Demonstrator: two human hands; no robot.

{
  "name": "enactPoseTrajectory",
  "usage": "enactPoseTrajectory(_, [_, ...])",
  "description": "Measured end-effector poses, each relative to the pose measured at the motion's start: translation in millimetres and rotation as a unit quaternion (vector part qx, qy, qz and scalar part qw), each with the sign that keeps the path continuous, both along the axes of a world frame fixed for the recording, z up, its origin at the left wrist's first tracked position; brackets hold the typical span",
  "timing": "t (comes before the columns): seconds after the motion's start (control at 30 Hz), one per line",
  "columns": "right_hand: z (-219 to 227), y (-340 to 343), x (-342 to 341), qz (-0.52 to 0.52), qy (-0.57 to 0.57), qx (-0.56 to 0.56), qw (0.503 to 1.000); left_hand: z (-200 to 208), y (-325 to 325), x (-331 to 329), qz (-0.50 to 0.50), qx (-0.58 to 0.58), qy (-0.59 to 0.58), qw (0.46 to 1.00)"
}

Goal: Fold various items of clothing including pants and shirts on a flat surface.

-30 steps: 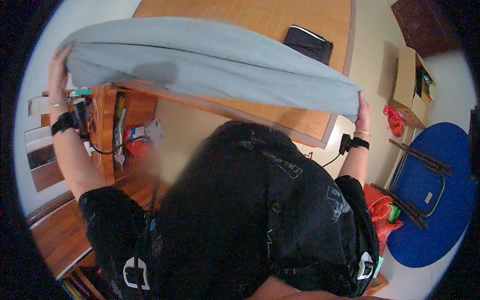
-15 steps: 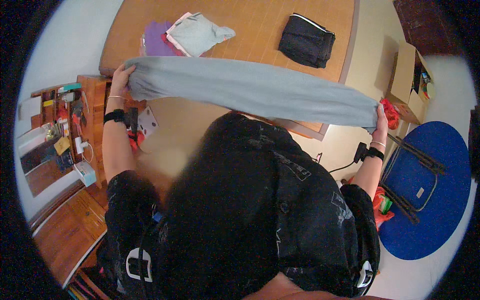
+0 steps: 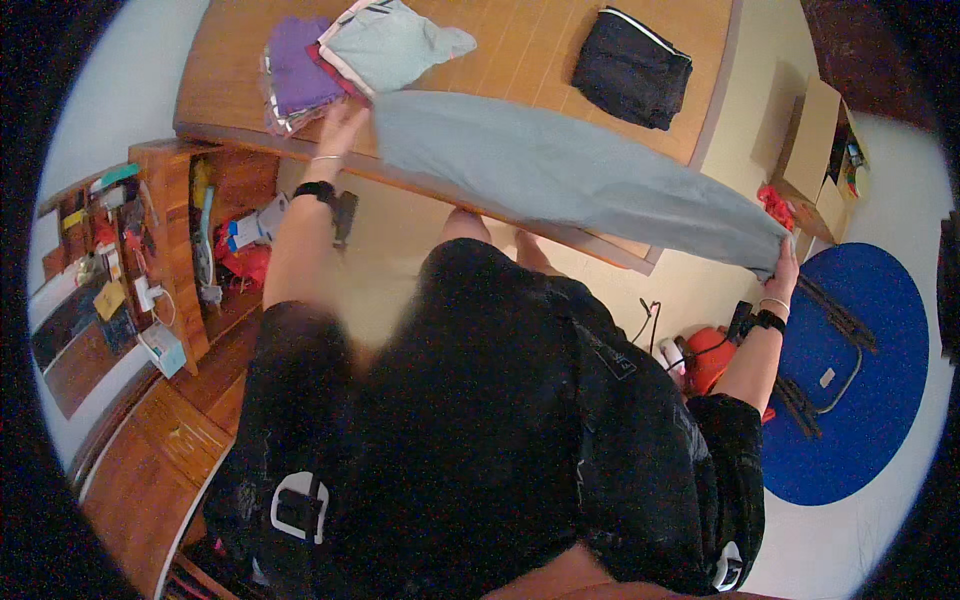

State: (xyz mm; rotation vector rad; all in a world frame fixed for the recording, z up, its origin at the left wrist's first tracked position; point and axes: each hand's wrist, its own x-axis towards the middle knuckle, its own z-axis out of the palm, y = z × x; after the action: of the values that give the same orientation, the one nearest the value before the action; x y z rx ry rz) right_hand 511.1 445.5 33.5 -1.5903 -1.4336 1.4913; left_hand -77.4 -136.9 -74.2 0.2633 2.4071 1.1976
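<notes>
A long grey-blue garment, shaped like trousers folded lengthwise, stretches between my two hands over the near edge of the brown mat-topped bed or table. My left hand is closed on its left end, close to a pile of folded clothes. On the right, my right hand grips the other end, beyond the surface's right edge. In that pile lie a purple garment and a pale grey one on top. Folded black clothing with a white stripe rests farther right.
Wooden shelving with small items stands at the left. To the right, a blue round folding table leans near an open cardboard box. A red object and cables lie on the floor beside my right forearm.
My left hand has moved right and slightly forward, bringing its end of the garment beside the pile. My right hand has shifted a little right and nearer. The cloth now sags less tautly and slants more.
</notes>
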Motion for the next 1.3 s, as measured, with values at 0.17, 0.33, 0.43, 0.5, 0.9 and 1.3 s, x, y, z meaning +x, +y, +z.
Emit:
enactPoseTrajectory(0.17, [-8.8, -15.1, -11.9, 0.029, -0.044, 0.003, 0.999, -77.9, 46.2, 61.3, 0.055, -0.022, -0.184, 0.981])
enactPoseTrajectory(0.33, [-16.1, -15.9, -5.5, 0.060, -0.111, -0.006, 0.992, -173.1, 32.0, 79.7, -0.007, -0.060, 0.034, 0.998])
enactPoseTrajectory(0.43, [-12.2, -37.1, -9.9, 0.060, -0.007, -0.044, 0.997, -202.0, 34.0, 77.0, 0.021, -0.067, -0.001, 0.998])
enactPoseTrajectory(0.5, [-9.9, -43.7, -12.8, 0.080, -0.050, -0.059, 0.994, -195.6, 38.2, 77.5, 0.020, -0.096, -0.011, 0.995])
enactPoseTrajectory(0.9, [-21.5, -203.1, -217.1, 0.352, -0.166, 0.162, 0.907, -102.8, 61.5, 115.1, -0.001, -0.211, 0.230, 0.950])
enactPoseTrajectory(1.3, [-82.3, -372.3, -395.6, 0.496, -0.033, 0.186, 0.848, -93.0, 67.5, 106.5, 0.095, 0.237, -0.356, 0.899])
